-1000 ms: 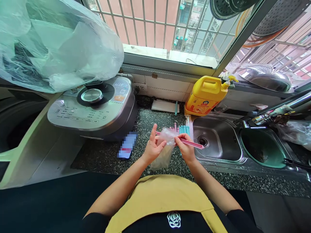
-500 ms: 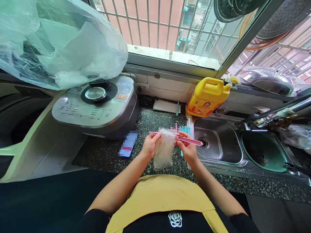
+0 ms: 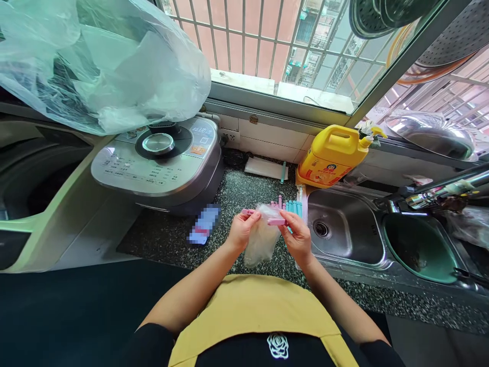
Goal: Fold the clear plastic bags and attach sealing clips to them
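Note:
A clear plastic bag hangs between my two hands above the speckled counter, its top edge bunched near a pink bag sealing clip. My left hand pinches the upper left corner of the bag together with a pink end of the clip. My right hand has thumb and fingers closed on the clip's right end, at the bag's upper right. Just behind the hands, more pink clips and several teal clips lie in a row on the counter. The bag covers the clip's middle in part.
A rice cooker stands at left under a big plastic-wrapped bundle. A phone-like blurred item lies before it. A yellow jug, a steel sink and a green basin are at right. A teal clip rests by a white packet.
The pink clip, which stuck out far past my right hand, has slid left along the bag's top edge. My right hand now grips its end close to the bag. The view has shifted slightly.

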A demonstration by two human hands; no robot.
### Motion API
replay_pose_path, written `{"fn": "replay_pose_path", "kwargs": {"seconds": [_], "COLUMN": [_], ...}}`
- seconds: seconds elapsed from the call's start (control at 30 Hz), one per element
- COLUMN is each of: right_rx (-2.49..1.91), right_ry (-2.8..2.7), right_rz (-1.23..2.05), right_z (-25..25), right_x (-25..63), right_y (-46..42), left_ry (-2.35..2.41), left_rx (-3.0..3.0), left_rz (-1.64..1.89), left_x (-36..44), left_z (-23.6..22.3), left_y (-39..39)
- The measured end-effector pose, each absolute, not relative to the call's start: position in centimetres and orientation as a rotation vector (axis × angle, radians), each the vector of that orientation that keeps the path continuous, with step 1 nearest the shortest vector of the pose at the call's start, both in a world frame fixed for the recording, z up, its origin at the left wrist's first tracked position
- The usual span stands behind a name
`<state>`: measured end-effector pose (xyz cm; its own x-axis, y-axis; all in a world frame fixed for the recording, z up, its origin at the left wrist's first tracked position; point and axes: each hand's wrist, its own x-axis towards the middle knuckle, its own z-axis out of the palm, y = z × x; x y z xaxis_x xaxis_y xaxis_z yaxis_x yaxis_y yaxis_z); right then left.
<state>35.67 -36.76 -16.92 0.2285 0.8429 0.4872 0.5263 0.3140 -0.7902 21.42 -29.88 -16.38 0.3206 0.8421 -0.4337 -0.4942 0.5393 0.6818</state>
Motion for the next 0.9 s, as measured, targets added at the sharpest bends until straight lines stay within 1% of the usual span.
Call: {"fn": "replay_pose_path", "kwargs": {"seconds": [0.1,0.3,0.4,0.47,0.7,0.9], "right_rx": [-1.391,-1.352,-1.295,-1.24,-1.33,-1.332], "right_ry": [-1.388,-0.977,-0.918,-0.899,-0.826,-0.746], "right_rz": [0.443,0.915,1.12,1.191,1.087,1.007], "right_z": [-17.4,-17.7,-17.3,-17.2,-17.2,-16.6], "right_x": [35.3,35.0,35.5,35.9,35.5,34.8], "right_y": [-36.9,-36.9,-36.7,-36.6,-36.5,-36.7], "left_ry": [0.861,0.864,0.86,0.855,0.827,0.832], "left_rx": [0.494,0.506,0.495,0.474,0.493,0.663], "left_rz": [0.956,0.963,0.962,0.944,0.962,0.961], "left_x": [21.6,21.6,21.4,21.3,21.4,21.1], "left_z": [-16.6,-17.0,-17.0,-16.9,-16.4,-16.4], "left_y": [-30.2,-30.7,-30.8,-30.8,-31.0,-31.1]}}
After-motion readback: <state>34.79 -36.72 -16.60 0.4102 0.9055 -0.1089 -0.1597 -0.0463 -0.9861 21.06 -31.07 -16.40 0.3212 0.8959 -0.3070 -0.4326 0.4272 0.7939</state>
